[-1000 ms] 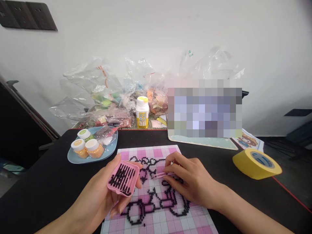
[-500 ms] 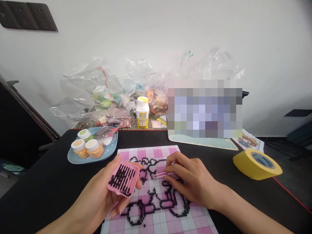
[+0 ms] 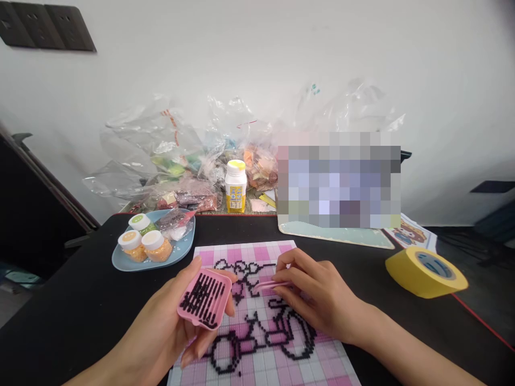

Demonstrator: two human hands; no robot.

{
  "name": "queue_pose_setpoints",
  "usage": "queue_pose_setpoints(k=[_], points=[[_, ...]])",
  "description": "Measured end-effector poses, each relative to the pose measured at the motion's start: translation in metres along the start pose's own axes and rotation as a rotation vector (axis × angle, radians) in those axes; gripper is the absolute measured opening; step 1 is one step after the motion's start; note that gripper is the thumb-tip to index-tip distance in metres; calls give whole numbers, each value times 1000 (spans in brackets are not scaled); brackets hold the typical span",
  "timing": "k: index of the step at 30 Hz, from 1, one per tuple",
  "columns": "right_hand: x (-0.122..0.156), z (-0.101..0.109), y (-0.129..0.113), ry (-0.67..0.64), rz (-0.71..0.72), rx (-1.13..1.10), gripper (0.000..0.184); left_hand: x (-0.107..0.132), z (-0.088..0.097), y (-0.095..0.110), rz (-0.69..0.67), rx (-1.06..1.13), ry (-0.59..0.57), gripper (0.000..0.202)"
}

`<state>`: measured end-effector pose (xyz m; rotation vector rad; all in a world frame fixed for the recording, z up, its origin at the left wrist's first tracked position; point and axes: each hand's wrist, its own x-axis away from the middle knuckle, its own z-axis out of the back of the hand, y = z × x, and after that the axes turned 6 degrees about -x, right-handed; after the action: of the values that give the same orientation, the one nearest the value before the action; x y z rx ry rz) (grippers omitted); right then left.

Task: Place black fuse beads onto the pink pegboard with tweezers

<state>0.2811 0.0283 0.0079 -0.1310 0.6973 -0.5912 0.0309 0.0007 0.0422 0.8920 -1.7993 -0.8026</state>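
My left hand (image 3: pixel 169 327) grips a small pink tray (image 3: pixel 204 297) with rows of black beads in its grooves, held tilted just above the left edge of the board. My right hand (image 3: pixel 317 300) pinches pink tweezers (image 3: pixel 269 285), tips pointing left over the board's upper middle. Below both hands lies a pink-and-white checked bead board (image 3: pixel 257 343) with a black bead outline on it. Whether the tweezer tips hold a bead is too small to see.
A blue plate (image 3: pixel 181 249) with three small bead jars and a packet sits at the left. A yellow tape roll (image 3: pixel 425 271) lies at the right. Behind are a white bottle (image 3: pixel 235 185), plastic bags of beads (image 3: pixel 177 161) and a blurred box (image 3: pixel 338 187) against the wall.
My right hand and the tweezers have shifted slightly up and to the left over the board. The left hand with the tray has barely moved.
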Motion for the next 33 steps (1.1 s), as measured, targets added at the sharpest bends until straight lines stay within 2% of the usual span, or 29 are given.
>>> queue_pose_setpoints(k=[20, 33], points=[[0, 0, 1, -3, -22, 19, 18, 3, -1, 3, -4, -12, -3, 42], [2, -1, 1, 72, 2, -14, 12, 2, -3, 2, -47, -50, -5, 45]])
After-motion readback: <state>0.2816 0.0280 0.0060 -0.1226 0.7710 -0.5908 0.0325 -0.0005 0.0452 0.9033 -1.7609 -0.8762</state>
